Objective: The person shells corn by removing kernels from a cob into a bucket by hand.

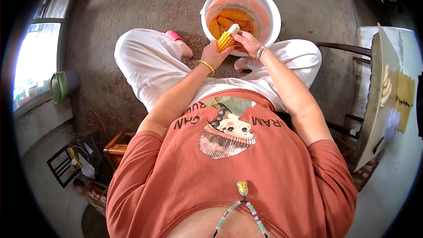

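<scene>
Both my hands are closed on one corn cob (225, 41), held tilted over the near rim of a white bucket (275, 17). Its far end is bare and white; the rest still carries yellow kernels. My left hand (213, 55), with a gold bangle at the wrist, grips the kernel-covered lower end. The fingers of my right hand (247, 43), which has a silver bracelet, press at the cob's upper part near the bare end. Inside the bucket lie several yellow corn cobs (234, 14) and loose kernels (246, 27).
The bucket stands on the concrete floor (132, 4) between my bent knees. To the right is a table (374, 88) with pale items on it. At the left are a green basin (59, 87) and a bright window (37, 61). A wooden stool (118, 146) is behind me at left.
</scene>
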`<state>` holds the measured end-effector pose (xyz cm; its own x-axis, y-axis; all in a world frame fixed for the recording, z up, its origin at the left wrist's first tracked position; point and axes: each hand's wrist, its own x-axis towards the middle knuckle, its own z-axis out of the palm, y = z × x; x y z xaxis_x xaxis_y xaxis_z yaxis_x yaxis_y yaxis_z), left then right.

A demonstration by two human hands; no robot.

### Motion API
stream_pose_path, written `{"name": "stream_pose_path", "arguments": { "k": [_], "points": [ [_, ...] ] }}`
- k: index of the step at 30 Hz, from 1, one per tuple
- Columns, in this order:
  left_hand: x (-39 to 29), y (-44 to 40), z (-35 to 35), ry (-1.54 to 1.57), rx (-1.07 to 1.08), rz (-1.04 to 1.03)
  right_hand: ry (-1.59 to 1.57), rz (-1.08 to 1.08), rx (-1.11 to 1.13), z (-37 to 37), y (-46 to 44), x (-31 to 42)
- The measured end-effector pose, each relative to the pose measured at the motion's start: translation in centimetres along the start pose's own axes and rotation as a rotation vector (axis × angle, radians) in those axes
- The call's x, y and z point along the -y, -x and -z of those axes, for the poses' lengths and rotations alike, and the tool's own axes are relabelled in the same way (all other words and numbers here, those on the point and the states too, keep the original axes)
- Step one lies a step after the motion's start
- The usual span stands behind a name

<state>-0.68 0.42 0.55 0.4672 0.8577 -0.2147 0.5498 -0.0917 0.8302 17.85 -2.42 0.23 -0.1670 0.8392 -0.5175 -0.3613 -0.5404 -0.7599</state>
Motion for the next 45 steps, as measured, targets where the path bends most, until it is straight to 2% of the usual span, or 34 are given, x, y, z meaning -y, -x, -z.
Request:
{"name": "stream_pose_path", "arguments": {
  "k": [5, 8, 11, 14, 18, 24, 33, 36, 39, 42, 45],
  "points": [
    [0.4, -0.2, -0.1, -0.026, 0.002, -0.003, -0.097, 0.004, 0.053, 0.5, 0.0, -0.3],
    [0.1, -0.1, -0.1, -0.059, -0.002, -0.013, -0.122, 0.004, 0.013, -0.2, 0.6, 0.5],
    [-0.9, 0.4, 0.3, -0.147, 0.007, -0.015, -0.056, 0.063, -0.151, -1.5, 0.1, 0.4],
    [-1.3, 0.4, 0.4, -0.212, 0.015, -0.009, 0.134, 0.216, -0.204, -1.1, -1.1, -1.0],
    [-0.5, 0.2, 0.0, -0.213, -0.002, -0.048, -0.002, 0.132, -0.148, -1.6, -0.1, -0.1],
    [-0.3, 0.2, 0.1, -0.221, 0.001, -0.061, -0.043, 0.137, -0.054, -1.1, -0.1, -0.2],
    [-0.9, 0.5, 0.1, -0.237, -0.023, -0.042, -0.104, 0.091, -0.097, -1.5, 0.0, 0.2],
    [-1.0, 0.6, 0.3, -0.253, -0.015, -0.030, 0.019, 0.119, -0.188, -2.7, 0.6, 0.5],
    [-0.9, 0.7, 0.1, -0.248, -0.024, -0.052, 0.008, 0.066, -0.098, -1.7, 0.4, 0.1],
    [-0.9, 1.1, 0.3, -0.230, -0.022, -0.061, 0.021, 0.141, -0.073, -1.2, -0.4, -1.0],
    [-1.2, 1.3, 0.5, -0.259, -0.009, -0.015, 0.040, 0.113, -0.095, -1.2, -0.2, -1.0]
  ]
}}
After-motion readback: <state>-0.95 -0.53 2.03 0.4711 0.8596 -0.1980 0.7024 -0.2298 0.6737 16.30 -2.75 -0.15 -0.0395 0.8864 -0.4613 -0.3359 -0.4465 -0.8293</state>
